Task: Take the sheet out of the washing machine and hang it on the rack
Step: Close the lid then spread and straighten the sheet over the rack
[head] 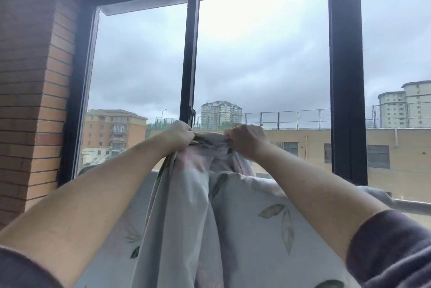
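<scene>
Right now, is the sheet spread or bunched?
Bunched: left hand and right hand grip the sheet at its gathered top, folds hanging below.

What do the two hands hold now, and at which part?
Both hold the sheet by a bunched part at its top: left hand and right hand grip it close together, raised before the window.

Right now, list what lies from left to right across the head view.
Red brick wall → left hand → gathered top of the pale leaf-print sheet → right hand → thick black window post → grey metal rail.
</scene>
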